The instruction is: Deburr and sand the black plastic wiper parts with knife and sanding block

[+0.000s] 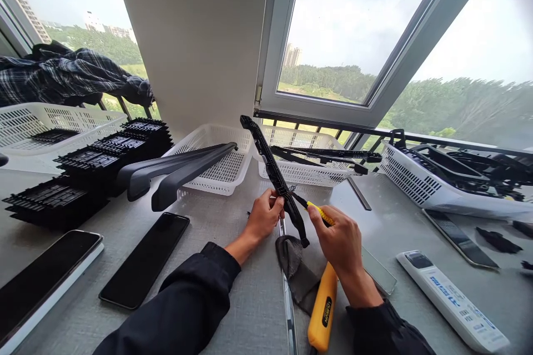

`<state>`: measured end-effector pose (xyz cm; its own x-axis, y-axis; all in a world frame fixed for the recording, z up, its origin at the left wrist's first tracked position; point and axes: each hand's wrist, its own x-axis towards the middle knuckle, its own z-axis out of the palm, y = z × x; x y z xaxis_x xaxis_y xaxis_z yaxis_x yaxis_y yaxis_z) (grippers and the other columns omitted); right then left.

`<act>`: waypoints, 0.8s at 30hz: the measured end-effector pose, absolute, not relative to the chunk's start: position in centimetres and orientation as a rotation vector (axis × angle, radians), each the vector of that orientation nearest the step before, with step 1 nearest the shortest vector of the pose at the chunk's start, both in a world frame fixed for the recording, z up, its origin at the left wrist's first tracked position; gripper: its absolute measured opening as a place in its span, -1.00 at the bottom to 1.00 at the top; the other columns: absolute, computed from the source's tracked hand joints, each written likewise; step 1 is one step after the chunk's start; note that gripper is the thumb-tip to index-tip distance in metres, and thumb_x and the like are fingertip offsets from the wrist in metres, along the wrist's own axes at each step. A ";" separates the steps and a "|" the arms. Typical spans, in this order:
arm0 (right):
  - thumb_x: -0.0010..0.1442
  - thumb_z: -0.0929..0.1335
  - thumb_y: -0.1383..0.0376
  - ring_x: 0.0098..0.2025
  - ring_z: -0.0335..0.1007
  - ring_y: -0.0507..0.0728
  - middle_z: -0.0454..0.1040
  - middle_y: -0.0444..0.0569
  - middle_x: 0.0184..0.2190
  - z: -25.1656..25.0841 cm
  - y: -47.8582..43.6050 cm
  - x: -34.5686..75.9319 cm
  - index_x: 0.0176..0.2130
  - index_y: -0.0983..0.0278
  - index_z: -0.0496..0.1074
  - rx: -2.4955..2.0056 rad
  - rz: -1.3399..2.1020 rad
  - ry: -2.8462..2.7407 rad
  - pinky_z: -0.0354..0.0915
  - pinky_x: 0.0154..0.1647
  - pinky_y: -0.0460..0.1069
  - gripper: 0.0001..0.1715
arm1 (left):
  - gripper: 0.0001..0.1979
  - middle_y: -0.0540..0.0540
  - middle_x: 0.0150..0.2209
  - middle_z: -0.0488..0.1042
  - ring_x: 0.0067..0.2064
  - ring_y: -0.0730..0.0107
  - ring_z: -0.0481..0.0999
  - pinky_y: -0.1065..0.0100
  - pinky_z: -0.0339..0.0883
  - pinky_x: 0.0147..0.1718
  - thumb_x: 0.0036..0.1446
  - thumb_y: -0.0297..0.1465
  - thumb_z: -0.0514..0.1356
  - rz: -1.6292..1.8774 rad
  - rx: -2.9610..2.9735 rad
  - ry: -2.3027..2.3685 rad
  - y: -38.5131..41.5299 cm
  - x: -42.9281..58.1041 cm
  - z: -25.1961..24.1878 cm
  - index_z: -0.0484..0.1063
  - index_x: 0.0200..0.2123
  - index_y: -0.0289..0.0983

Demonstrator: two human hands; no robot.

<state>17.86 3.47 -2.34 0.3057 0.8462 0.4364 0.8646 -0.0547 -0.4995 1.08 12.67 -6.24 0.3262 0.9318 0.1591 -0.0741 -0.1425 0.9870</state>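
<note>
My left hand (pixel 263 216) is closed around the lower part of a long, black molded plastic strip (pixel 270 163), which tilts up and to the left over the table. In my right hand (pixel 342 238) is a slim yellow-and-black utility knife (pixel 318 212). Its dark front end reaches the strip just right of my left fingers; the blade itself is too small to make out. Below my hands lie a grey cloth (pixel 295 269) and a thick yellow tool handle (pixel 323 308) with a black label.
White baskets stand along the window: one (pixel 216 183) under dark grey curved bars (pixel 194 175), another (pixel 300 175) with black strips, a third (pixel 416 177) full of black parts. Stacked black grilles (pixel 95 166), phones (pixel 145 260) and a white remote control (pixel 452 299) occupy the table.
</note>
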 end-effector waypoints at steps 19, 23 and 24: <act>0.49 0.22 -0.19 -0.32 0.45 0.11 0.57 -0.07 -0.33 -2.5 3.2 17.1 -0.13 0.09 0.69 -1.879 -0.116 -1.555 0.04 -0.35 -0.04 -0.38 | -0.65 0.06 -0.57 0.46 -0.53 0.40 0.44 0.38 0.25 -0.46 0.26 -0.04 0.24 1.112 1.459 0.858 12.4 0.9 -5.9 0.32 -0.34 -0.18; 0.50 0.24 -0.17 -0.33 0.45 0.10 0.57 -0.08 -0.32 -2.6 3.2 17.0 -0.11 0.08 0.68 -1.900 -0.125 -1.560 0.03 -0.36 -0.04 -0.41 | -0.66 0.06 -0.57 0.44 -0.53 0.40 0.43 0.37 0.24 -0.45 0.26 -0.04 0.23 1.111 1.465 0.864 12.4 1.0 -5.8 0.32 -0.34 -0.18; 0.50 0.23 -0.17 -0.33 0.44 0.10 0.57 -0.08 -0.32 -2.6 3.2 17.0 -0.10 0.09 0.68 -1.904 -0.126 -1.561 0.02 -0.36 -0.04 -0.41 | -0.66 0.06 -0.57 0.44 -0.53 0.40 0.43 0.37 0.24 -0.45 0.26 -0.04 0.23 1.112 1.466 0.866 12.5 1.0 -5.8 0.32 -0.34 -0.18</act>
